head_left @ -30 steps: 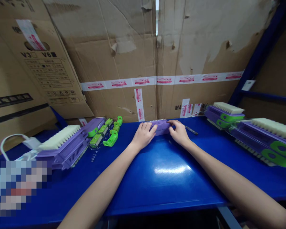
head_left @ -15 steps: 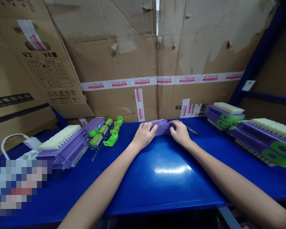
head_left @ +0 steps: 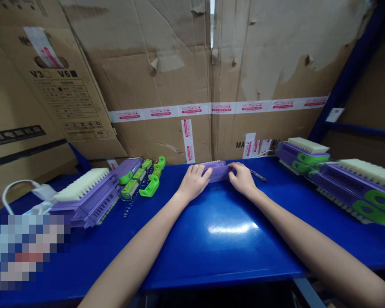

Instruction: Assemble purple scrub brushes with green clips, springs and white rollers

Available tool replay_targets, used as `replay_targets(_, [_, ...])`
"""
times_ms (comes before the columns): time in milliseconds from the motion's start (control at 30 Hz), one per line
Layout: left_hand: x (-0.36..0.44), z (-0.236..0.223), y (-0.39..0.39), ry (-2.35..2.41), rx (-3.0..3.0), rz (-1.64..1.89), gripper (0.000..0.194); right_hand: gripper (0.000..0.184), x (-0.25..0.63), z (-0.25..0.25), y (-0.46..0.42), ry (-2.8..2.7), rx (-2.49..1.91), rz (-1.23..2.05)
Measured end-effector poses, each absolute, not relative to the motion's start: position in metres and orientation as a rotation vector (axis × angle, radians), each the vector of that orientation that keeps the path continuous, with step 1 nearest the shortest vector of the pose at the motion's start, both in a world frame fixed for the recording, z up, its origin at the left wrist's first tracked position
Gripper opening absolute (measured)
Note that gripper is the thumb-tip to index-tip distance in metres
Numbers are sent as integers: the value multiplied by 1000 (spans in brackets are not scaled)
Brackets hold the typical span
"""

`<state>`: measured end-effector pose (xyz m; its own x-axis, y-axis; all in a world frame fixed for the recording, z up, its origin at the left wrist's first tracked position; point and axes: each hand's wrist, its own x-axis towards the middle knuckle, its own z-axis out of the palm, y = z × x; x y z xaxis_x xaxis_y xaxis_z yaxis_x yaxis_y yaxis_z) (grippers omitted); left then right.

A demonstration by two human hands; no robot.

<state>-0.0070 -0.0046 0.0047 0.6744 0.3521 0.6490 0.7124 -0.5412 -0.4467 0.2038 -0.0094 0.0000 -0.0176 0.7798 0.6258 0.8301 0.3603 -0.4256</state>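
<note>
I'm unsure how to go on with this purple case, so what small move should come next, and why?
I'd probably steady the purple case with your left hand and press lightly at its right end with your right hand. The left hand lies over the left end, while the right hand is already at the other.

Glossy smooth tabletop (head_left: 231, 256), matt plastic casing (head_left: 218, 174), rough torn cardboard (head_left: 160, 81)
</note>
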Motion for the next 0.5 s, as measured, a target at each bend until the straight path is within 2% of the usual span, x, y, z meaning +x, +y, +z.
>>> replay_targets(233, [-8,4,-4,-828,-2189,-645,33,33,203,-3,-8,-1676,-1393,-75])
replay_targets(500, [-6,5,-7,-947,-2197,-617,36,22,204,1,-10,-1639,-1307,-138])
